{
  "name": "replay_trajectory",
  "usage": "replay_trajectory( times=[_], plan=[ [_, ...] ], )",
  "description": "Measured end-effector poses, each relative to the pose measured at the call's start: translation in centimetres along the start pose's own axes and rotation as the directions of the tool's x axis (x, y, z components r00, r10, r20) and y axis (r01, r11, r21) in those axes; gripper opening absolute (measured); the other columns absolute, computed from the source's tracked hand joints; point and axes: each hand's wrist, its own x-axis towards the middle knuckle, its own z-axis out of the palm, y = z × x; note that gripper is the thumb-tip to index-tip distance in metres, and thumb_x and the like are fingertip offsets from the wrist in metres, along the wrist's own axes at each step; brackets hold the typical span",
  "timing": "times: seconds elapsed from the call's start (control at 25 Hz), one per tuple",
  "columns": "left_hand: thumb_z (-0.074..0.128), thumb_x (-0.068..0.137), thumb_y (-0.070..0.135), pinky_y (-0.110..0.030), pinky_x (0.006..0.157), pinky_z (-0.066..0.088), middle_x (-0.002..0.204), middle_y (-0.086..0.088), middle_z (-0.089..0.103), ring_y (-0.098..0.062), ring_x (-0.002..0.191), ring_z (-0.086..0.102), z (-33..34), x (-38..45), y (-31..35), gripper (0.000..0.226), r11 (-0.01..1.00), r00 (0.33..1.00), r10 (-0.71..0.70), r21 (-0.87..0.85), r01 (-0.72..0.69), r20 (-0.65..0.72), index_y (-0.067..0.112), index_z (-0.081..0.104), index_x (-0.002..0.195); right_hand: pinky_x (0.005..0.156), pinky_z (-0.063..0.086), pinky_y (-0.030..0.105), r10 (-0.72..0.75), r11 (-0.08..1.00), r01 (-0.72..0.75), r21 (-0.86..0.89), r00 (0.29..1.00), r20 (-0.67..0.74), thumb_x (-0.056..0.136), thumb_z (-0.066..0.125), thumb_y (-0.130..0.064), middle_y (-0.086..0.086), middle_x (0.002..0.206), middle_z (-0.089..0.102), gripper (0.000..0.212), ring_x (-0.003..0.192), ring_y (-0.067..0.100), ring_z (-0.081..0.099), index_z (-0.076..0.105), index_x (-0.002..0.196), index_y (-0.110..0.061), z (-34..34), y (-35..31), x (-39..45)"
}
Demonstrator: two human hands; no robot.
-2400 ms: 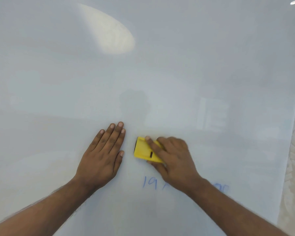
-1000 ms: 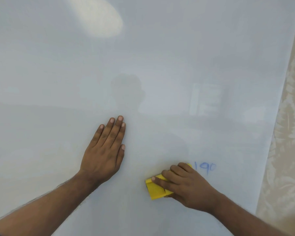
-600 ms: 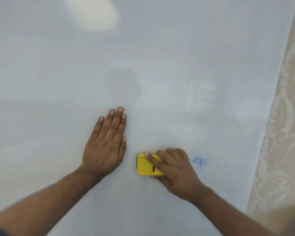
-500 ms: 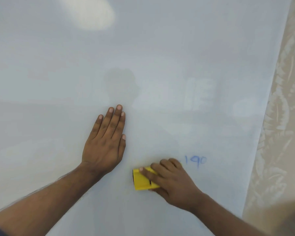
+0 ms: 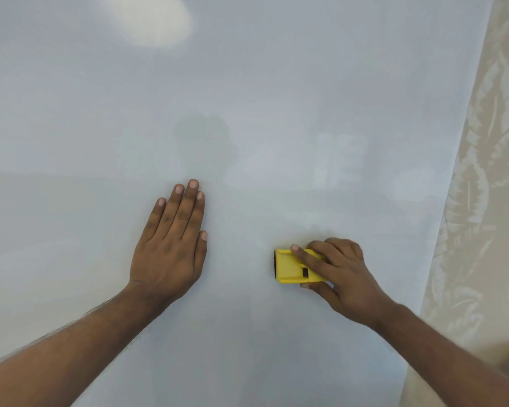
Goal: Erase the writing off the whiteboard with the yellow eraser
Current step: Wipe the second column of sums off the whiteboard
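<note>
The whiteboard (image 5: 247, 83) fills nearly the whole head view, glossy and pale, with no blue writing visible on it. My right hand (image 5: 340, 274) grips the yellow eraser (image 5: 290, 268) and presses it flat on the board at lower right of centre. The eraser's dark pad edge faces left. My left hand (image 5: 171, 245) lies flat on the board to the left, fingers together, a hand's width from the eraser. My right hand covers the spot where writing stood.
The board's right edge (image 5: 453, 201) runs diagonally down the right side. Beyond it lies a beige cloth with a pale leaf pattern (image 5: 488, 171). A bright light reflection (image 5: 156, 19) sits at the board's top.
My right hand slid the eraser to the right over the blue "190", which no longer shows. The left hand stayed flat in the same place.
</note>
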Motion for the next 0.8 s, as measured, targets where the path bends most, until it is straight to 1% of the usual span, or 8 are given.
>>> replay_trajectory(
  times=[0.12, 0.24, 0.36, 0.4, 0.48, 0.6, 0.72, 0.8],
  plan=[
    [0.032, 0.104, 0.025, -0.042, 0.129, 0.008, 0.169, -0.012, 0.015, -0.025, 0.158, 0.011, -0.1, 0.0, 0.1, 0.062, 1.0, 1.0, -0.001, -0.005, 0.001, -0.002, 0.002, 0.019, 0.159, 0.093, 0.035, 0.037, -0.049, 0.999, 0.048, 0.013, 0.994, 0.102, 0.098, 0.047, -0.048, -0.003, 0.125, 0.052, 0.056, 0.107, 0.023, 0.05, 0.032, 0.15, -0.031, 1.3, -0.6, -3.8],
    [0.033, 0.103, 0.025, -0.042, 0.129, 0.009, 0.169, -0.013, 0.016, -0.026, 0.158, 0.013, -0.2, 0.0, 0.1, 0.062, 1.0, 1.0, -0.002, -0.016, 0.002, 0.006, 0.001, 0.019, 0.159, 0.097, 0.032, 0.033, -0.06, 0.998, 0.054, 0.035, 0.981, 0.186, 0.098, 0.047, -0.05, -0.007, 0.124, 0.05, 0.058, 0.107, 0.019, 0.047, 0.03, 0.15, -0.033, 2.6, -1.2, -7.4],
    [0.034, 0.103, 0.024, -0.043, 0.129, 0.01, 0.168, -0.014, 0.018, -0.027, 0.157, 0.014, -0.4, 0.0, 0.3, 0.062, 1.0, 1.0, 0.0, -0.024, 0.0, 0.006, 0.0, 0.022, 0.158, 0.098, 0.031, 0.032, -0.082, 0.997, 0.078, 0.027, 0.975, 0.208, 0.098, 0.046, -0.051, -0.007, 0.125, 0.053, 0.056, 0.108, 0.018, 0.046, 0.032, 0.149, -0.033, 2.2, -0.3, -8.0],
    [0.034, 0.103, 0.024, -0.043, 0.129, 0.011, 0.168, -0.014, 0.019, -0.027, 0.157, 0.015, -0.4, 0.0, 0.3, 0.061, 1.0, 1.0, 0.003, -0.026, -0.003, 0.007, 0.0, 0.022, 0.158, 0.098, 0.031, 0.033, -0.05, 0.999, 0.046, 0.023, 0.983, 0.178, 0.098, 0.044, -0.051, -0.004, 0.125, 0.055, 0.055, 0.109, 0.02, 0.048, 0.033, 0.149, -0.033, 1.5, 0.5, -7.4],
    [0.034, 0.103, 0.025, -0.043, 0.129, 0.011, 0.168, -0.014, 0.019, -0.027, 0.157, 0.015, -0.4, -0.1, 0.3, 0.061, 0.999, 1.0, 0.009, -0.031, -0.008, 0.015, 0.0, 0.022, 0.158, 0.099, 0.03, 0.034, 0.137, 0.988, -0.14, 0.058, 0.989, 0.051, 0.098, 0.043, -0.05, 0.001, 0.126, 0.056, 0.054, 0.11, 0.027, 0.052, 0.032, 0.148, -0.034, 0.0, 2.2, -5.9],
    [0.034, 0.103, 0.025, -0.043, 0.129, 0.011, 0.168, -0.014, 0.019, -0.027, 0.157, 0.015, -0.3, -0.3, 0.2, 0.062, 0.999, 1.0, 0.016, -0.042, -0.015, 0.024, 0.0, 0.022, 0.158, 0.099, 0.029, 0.034, 0.402, 0.907, -0.38, 0.182, 0.91, -0.102, 0.094, 0.049, -0.047, -0.001, 0.123, 0.053, 0.056, 0.11, 0.022, 0.045, 0.038, 0.146, -0.031, -0.5, 3.2, -4.6],
    [0.034, 0.103, 0.025, -0.043, 0.129, 0.01, 0.169, -0.013, 0.017, -0.027, 0.157, 0.014, -0.2, -0.4, 0.1, 0.062, 0.998, 0.999, 0.033, -0.046, -0.032, 0.03, 0.001, 0.021, 0.159, 0.098, 0.029, 0.033, 0.463, 0.878, -0.427, 0.216, 0.873, -0.155, 0.092, 0.051, -0.046, -0.002, 0.121, 0.051, 0.057, 0.111, 0.014, 0.039, 0.042, 0.145, -0.028, 1.1, 1.2, -5.0],
    [0.034, 0.103, 0.025, -0.043, 0.129, 0.01, 0.169, -0.014, 0.017, -0.027, 0.157, 0.013, -0.2, -0.5, 0.2, 0.062, 0.998, 0.999, 0.043, -0.049, -0.041, 0.032, 0.001, 0.021, 0.159, 0.099, 0.028, 0.031, 0.466, 0.874, -0.431, 0.225, 0.875, -0.132, 0.091, 0.052, -0.048, -0.006, 0.122, 0.049, 0.056, 0.112, 0.014, 0.041, 0.041, 0.144, -0.031, 2.3, -1.0, -5.5]
  ],
)
